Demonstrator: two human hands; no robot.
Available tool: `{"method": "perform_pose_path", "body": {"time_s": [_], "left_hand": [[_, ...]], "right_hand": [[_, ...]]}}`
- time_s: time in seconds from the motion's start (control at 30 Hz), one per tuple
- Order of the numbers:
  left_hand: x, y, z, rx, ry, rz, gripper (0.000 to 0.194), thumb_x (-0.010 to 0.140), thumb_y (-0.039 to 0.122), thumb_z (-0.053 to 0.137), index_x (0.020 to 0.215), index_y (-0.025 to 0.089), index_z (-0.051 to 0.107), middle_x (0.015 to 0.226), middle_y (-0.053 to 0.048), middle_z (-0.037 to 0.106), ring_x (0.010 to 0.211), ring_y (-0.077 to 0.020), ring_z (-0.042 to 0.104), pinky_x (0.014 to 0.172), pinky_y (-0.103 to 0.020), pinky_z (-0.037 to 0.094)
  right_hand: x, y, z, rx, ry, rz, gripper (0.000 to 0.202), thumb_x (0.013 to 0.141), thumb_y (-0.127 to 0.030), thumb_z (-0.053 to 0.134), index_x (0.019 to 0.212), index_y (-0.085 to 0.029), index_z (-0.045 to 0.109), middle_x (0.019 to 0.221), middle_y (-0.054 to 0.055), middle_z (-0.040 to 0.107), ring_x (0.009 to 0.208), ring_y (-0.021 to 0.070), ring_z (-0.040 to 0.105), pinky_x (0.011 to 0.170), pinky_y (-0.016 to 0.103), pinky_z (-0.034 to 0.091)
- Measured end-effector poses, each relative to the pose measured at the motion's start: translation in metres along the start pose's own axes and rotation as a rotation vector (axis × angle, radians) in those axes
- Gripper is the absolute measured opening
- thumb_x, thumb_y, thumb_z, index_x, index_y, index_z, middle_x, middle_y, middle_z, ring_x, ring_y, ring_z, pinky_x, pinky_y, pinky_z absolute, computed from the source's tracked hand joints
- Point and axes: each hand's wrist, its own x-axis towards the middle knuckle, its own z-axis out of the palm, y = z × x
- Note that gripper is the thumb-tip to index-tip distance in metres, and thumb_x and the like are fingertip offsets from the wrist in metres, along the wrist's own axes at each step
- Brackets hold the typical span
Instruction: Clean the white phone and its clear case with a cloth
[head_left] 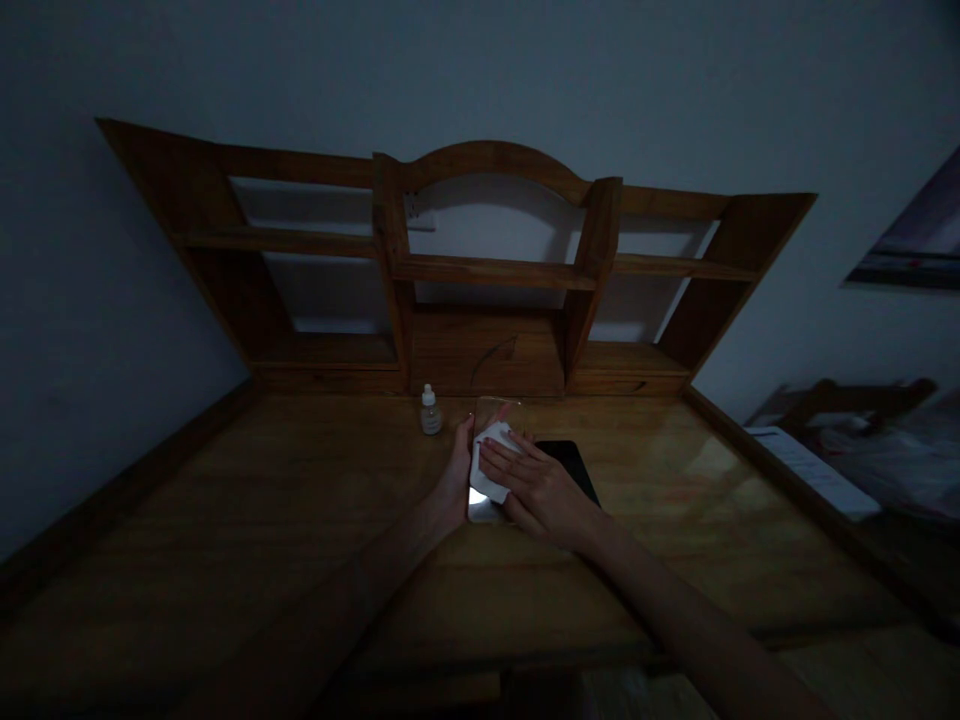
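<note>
Transparent panel (484, 508), phone-sized, is between both hands over the near-middle of the table (315, 520); can't tell if it touches the wood. Left hand (455, 478) partly closed, gripping its left edge, some fingers apparently behind. Right hand (541, 488) laid over it, fingers together and slightly bent, holding white cloth (489, 470) against the face. Wiping looks under way, I'd say; cloth covers the middle, top and bottom ends exposed. How much is wiped, how much left: can't tell, too dim. Small white-capped bottle (430, 412) upright beyond left hand, cap on. Dark flat object (570, 462) lies just right, partly hidden by right hand; might crowd that wrist. Shelf unit (487, 272) at back, clear of both hands.
</note>
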Motion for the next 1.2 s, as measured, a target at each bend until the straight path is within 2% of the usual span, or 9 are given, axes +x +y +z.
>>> {"method": "perform_pose_path", "body": {"time_s": [0.17, 0.37, 0.57, 0.7, 0.87, 0.97, 1.1, 1.2], "left_hand": [[-0.005, 0.003, -0.002, 0.032, -0.063, -0.002, 0.063, 0.092, 0.056, 0.044, 0.146, 0.024, 0.046, 0.109, -0.012, 0.072, 0.092, -0.0246, 0.071, 0.077, -0.036, 0.057], [-0.013, 0.006, 0.003, 0.081, -0.078, -0.010, 0.065, 0.093, 0.058, 0.042, 0.151, 0.029, 0.036, 0.118, -0.012, 0.069, 0.101, -0.0256, 0.069, 0.086, -0.039, 0.054], [-0.010, 0.010, 0.000, 0.119, -0.035, 0.040, 0.067, 0.092, 0.062, 0.039, 0.151, 0.030, 0.036, 0.124, -0.014, 0.063, 0.099, -0.0269, 0.068, 0.080, -0.039, 0.055], [-0.008, 0.011, 0.001, 0.131, 0.008, 0.080, 0.067, 0.093, 0.062, 0.036, 0.151, 0.030, 0.034, 0.121, -0.016, 0.063, 0.099, -0.0285, 0.067, 0.075, -0.040, 0.054], [-0.005, 0.014, -0.004, 0.149, 0.055, 0.146, 0.067, 0.093, 0.064, 0.037, 0.150, 0.030, 0.036, 0.121, -0.016, 0.063, 0.102, -0.0271, 0.065, 0.081, -0.040, 0.053], [-0.005, 0.016, -0.007, 0.171, 0.067, 0.154, 0.067, 0.092, 0.065, 0.037, 0.150, 0.031, 0.036, 0.122, -0.015, 0.063, 0.104, -0.0264, 0.065, 0.084, -0.039, 0.051], [-0.007, 0.015, -0.006, 0.179, 0.036, 0.151, 0.067, 0.092, 0.066, 0.038, 0.150, 0.031, 0.037, 0.125, -0.015, 0.062, 0.109, -0.0275, 0.063, 0.088, -0.040, 0.050], [-0.009, 0.012, -0.004, 0.201, -0.001, 0.133, 0.066, 0.092, 0.064, 0.039, 0.149, 0.031, 0.039, 0.128, -0.014, 0.062, 0.107, -0.0274, 0.064, 0.089, -0.041, 0.050]], "right_hand": [[-0.001, -0.003, -0.005, 0.128, -0.020, -0.026, 0.053, 0.086, -0.013, 0.044, 0.138, -0.016, 0.053, 0.143, 0.010, 0.054, 0.138, 0.0203, 0.045, 0.121, 0.053, 0.022], [-0.003, -0.009, -0.005, 0.248, -0.030, -0.024, 0.052, 0.081, -0.014, 0.048, 0.131, -0.019, 0.059, 0.134, 0.007, 0.063, 0.132, 0.0201, 0.053, 0.120, 0.051, 0.023], [-0.006, -0.007, -0.001, 0.355, -0.011, -0.019, 0.040, 0.079, -0.012, 0.050, 0.113, -0.021, 0.068, 0.124, 0.004, 0.070, 0.124, 0.0198, 0.060, 0.118, 0.047, 0.030], [-0.009, -0.001, -0.005, 0.425, 0.017, 0.017, 0.031, 0.083, -0.012, 0.047, 0.102, -0.022, 0.070, 0.111, 0.002, 0.075, 0.112, 0.0185, 0.067, 0.118, 0.045, 0.031], [-0.012, 0.007, -0.010, 0.318, 0.035, 0.011, 0.029, 0.081, -0.014, 0.050, 0.100, -0.022, 0.070, 0.113, 0.004, 0.074, 0.112, 0.0205, 0.067, 0.116, 0.047, 0.034], [-0.013, 0.009, -0.009, 0.194, 0.034, 0.006, 0.030, 0.079, -0.014, 0.053, 0.103, -0.020, 0.071, 0.117, 0.006, 0.073, 0.115, 0.0216, 0.066, 0.119, 0.047, 0.030], [-0.015, 0.011, -0.004, 0.005, 0.025, -0.004, 0.034, 0.083, -0.019, 0.052, 0.112, -0.014, 0.069, 0.124, 0.012, 0.069, 0.120, 0.0240, 0.063, 0.122, 0.048, 0.024], [-0.015, 0.012, -0.002, -0.087, 0.055, 0.054, 0.037, 0.085, -0.021, 0.052, 0.117, -0.011, 0.068, 0.126, 0.014, 0.067, 0.124, 0.0258, 0.060, 0.122, 0.049, 0.023]]}}
